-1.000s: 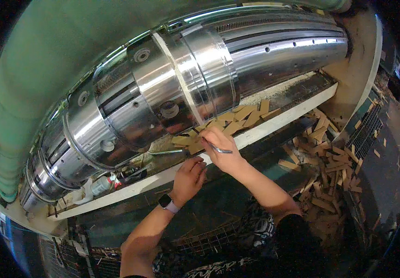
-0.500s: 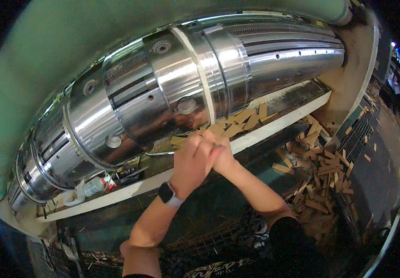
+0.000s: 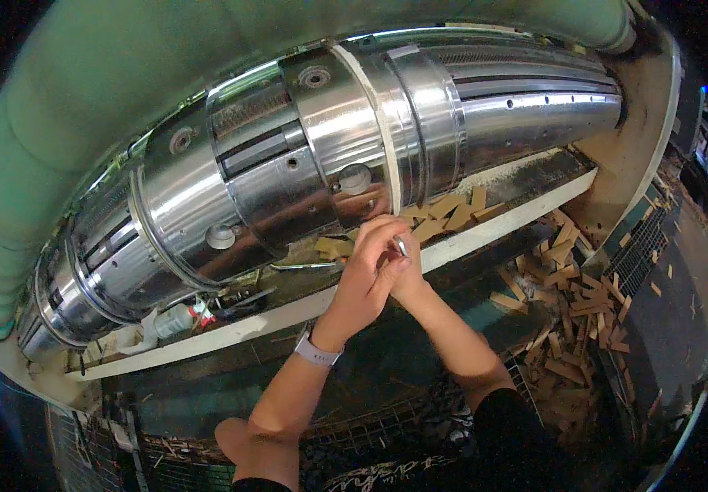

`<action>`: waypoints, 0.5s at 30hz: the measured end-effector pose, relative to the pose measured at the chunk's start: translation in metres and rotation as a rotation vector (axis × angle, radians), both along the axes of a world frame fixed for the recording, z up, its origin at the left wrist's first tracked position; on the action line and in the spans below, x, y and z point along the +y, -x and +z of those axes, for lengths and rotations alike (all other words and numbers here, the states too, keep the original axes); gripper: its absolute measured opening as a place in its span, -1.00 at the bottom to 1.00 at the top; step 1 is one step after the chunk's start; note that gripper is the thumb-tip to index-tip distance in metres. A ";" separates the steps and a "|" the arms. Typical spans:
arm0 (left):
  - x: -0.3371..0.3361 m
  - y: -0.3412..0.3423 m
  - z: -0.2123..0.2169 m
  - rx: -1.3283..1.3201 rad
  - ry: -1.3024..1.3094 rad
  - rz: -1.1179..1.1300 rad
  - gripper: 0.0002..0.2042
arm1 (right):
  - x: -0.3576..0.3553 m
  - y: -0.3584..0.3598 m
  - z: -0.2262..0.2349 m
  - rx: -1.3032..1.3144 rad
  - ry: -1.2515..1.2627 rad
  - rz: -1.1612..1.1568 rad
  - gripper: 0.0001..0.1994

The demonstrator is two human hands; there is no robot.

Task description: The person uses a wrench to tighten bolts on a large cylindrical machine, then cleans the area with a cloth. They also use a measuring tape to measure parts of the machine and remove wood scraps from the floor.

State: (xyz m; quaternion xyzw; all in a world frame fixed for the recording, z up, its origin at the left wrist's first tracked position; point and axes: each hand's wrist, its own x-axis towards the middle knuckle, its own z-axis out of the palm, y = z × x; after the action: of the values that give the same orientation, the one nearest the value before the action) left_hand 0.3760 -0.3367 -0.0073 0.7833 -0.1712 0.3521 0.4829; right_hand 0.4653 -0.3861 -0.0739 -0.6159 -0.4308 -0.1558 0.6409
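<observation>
My left hand [image 3: 368,275], with a pale watch band on its wrist, is closed, its fingers curled against the right. My right hand [image 3: 409,279] is closed too, partly behind the left. A small silver metal piece [image 3: 402,245] shows between them, by the left thumb and fingertips; the rest of it is hidden. Both hands are in front of a large shiny steel cylinder [image 3: 346,135] with rings, slots and holes, near a pale band [image 3: 388,139] around it. A thin metal rod [image 3: 306,266] with a bent end lies left of the hands.
Beneath the cylinder, cardboard strips [image 3: 452,211] lie on a ledge with a white front rail [image 3: 501,221]. More cardboard offcuts [image 3: 571,303] are heaped at right. A bottle with a red top [image 3: 175,320] lies at left. A big green roller [image 3: 67,107] arches behind; a frame wall [image 3: 628,139] stands at right.
The view has shifted, so the cylinder appears further right. My left hand has turned and its fingers have parted slightly from the right's, revealing the silver metal piece. The watch face has turned out of sight.
</observation>
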 end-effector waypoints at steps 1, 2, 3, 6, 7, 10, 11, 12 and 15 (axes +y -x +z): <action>0.002 0.002 0.004 0.001 -0.048 0.039 -0.82 | 0.001 0.002 0.003 -0.044 -0.036 -0.003 -0.80; 0.003 0.004 0.009 0.004 -0.094 0.077 -0.86 | 0.003 0.004 0.008 -0.087 -0.070 -0.006 -0.80; 0.005 0.006 0.012 0.007 -0.138 0.116 -0.89 | 0.004 0.006 0.010 -0.129 -0.103 -0.008 -0.80; 0.003 0.008 0.009 0.061 -0.132 0.410 -0.92 | 0.007 0.011 -0.003 0.124 -0.055 -0.021 -0.77; 0.005 0.007 0.007 0.012 -0.074 0.394 -0.91 | 0.011 0.013 -0.008 0.136 -0.080 -0.051 -0.76; 0.000 0.003 0.006 -0.133 0.059 0.345 -0.88 | 0.008 0.014 -0.029 0.156 0.074 -0.029 -0.77; -0.008 0.004 0.008 -0.271 0.018 0.273 -0.84 | 0.006 0.003 -0.039 0.152 0.217 -0.083 -0.78; -0.008 0.010 0.000 -0.251 -0.143 0.232 -0.88 | 0.017 0.002 -0.056 0.177 0.356 -0.096 -0.78; -0.037 0.032 -0.005 -0.282 -0.309 -0.110 -0.81 | 0.055 -0.017 -0.087 -0.256 0.317 -0.166 -0.84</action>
State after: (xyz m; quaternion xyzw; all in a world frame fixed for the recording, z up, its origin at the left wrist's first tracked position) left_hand 0.3436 -0.3740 -0.0126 0.7804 -0.3313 0.4010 0.3470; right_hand 0.4827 -0.3316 -0.1612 -0.7176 -0.4755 -0.2153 0.4611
